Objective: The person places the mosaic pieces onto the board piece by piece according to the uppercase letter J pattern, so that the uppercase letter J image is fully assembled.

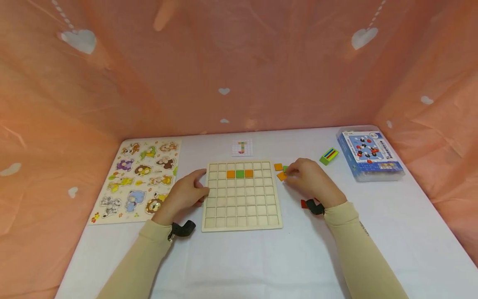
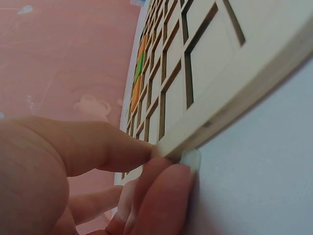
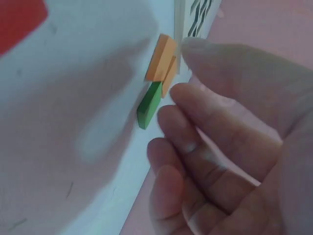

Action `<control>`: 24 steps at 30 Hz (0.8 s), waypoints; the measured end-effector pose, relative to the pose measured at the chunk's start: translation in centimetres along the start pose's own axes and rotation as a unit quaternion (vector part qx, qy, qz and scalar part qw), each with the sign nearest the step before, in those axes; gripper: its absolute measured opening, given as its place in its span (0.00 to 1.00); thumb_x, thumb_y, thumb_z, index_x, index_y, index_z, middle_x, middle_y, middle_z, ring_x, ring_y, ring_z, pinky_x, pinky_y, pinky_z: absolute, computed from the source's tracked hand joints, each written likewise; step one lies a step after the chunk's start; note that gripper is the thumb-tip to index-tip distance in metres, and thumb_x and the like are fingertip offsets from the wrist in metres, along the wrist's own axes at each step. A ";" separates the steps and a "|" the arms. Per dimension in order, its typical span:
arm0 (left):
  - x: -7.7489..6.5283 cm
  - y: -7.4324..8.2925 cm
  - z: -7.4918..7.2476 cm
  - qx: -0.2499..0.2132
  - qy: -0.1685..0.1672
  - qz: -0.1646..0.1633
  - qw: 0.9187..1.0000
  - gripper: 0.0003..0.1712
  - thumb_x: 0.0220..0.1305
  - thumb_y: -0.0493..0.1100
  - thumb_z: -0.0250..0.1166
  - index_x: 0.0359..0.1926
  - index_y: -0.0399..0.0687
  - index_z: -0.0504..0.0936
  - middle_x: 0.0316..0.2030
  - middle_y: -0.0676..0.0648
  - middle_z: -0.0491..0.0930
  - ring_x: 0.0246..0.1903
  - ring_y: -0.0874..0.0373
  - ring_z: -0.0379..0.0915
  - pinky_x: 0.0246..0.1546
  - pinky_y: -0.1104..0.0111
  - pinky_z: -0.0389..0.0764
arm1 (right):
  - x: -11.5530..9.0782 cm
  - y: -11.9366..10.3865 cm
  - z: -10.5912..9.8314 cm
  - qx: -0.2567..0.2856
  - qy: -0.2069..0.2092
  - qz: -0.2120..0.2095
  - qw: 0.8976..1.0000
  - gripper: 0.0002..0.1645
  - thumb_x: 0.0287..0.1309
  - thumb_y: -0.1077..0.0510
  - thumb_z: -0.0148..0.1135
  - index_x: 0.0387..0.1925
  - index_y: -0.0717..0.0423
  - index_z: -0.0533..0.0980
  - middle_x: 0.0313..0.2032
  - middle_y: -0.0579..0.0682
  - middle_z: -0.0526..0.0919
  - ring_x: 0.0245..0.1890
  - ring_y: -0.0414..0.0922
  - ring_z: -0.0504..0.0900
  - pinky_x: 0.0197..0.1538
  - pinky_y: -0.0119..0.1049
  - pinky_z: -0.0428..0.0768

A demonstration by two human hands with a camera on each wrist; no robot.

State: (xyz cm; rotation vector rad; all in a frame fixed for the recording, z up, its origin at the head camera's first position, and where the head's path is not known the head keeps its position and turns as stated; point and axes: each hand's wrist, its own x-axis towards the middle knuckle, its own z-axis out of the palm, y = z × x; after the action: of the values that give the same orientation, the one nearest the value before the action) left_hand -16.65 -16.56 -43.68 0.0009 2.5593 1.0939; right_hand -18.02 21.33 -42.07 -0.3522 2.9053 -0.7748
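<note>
A pale wooden grid board (image 1: 241, 224) lies flat on the table, with an orange tile (image 1: 231, 174), a green tile (image 1: 240, 174) and another orange tile (image 1: 249, 174) side by side in one upper row. My left hand (image 1: 186, 189) pinches the board's left edge, thumb on the rim and fingers tucked against its side. Off the board's upper right, my right hand (image 1: 311, 179) hovers by loose tiles, its fingers loosely bent and holding nothing. In the right wrist view, a green tile (image 3: 149, 105) and an orange tile (image 3: 161, 58) sit just past the fingertips, with another orange one behind.
Red pieces (image 1: 304, 204) lie partly under my right wrist. A small pattern card (image 1: 242, 148) lies behind the board. An animal puzzle board (image 1: 140, 178) is at the left. To the right are a green striped block (image 1: 329, 156) and a boxed set (image 1: 371, 153).
</note>
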 end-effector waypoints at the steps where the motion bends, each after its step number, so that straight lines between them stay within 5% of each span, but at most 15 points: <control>1: 0.0 0.0 0.0 -0.002 -0.002 -0.002 1.000 0.41 0.64 0.45 0.66 0.76 0.55 0.62 0.36 0.45 0.80 0.24 0.57 0.79 0.29 0.68 0.80 | 0.0 0.0 0.1 -0.005 -0.002 0.003 1.000 0.14 0.57 0.52 0.69 0.42 0.55 0.85 0.42 0.52 0.85 0.47 0.52 0.81 0.57 0.49 0.78; 15: -0.1 0.0 0.2 -0.007 0.006 0.005 1.000 0.41 0.63 0.44 0.66 0.76 0.54 0.63 0.34 0.46 0.80 0.23 0.57 0.79 0.27 0.68 0.80 | 0.1 -0.4 0.9 -0.027 0.012 0.040 0.999 0.21 0.52 0.44 0.75 0.38 0.56 0.86 0.39 0.51 0.86 0.42 0.50 0.81 0.50 0.47 0.79; 24: -0.1 0.0 0.1 -0.022 0.004 -0.010 1.000 0.41 0.63 0.45 0.67 0.76 0.56 0.62 0.35 0.45 0.80 0.24 0.57 0.79 0.27 0.68 0.81 | 0.1 -0.7 1.0 -0.029 0.017 0.044 0.998 0.14 0.54 0.49 0.73 0.36 0.56 0.85 0.37 0.52 0.84 0.39 0.50 0.79 0.46 0.46 0.78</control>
State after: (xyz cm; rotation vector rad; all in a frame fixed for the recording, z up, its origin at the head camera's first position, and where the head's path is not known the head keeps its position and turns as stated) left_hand -16.55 -16.48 -43.76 -0.0410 2.5362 1.1432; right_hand -17.80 20.25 -42.58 -0.2156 2.9578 -0.6900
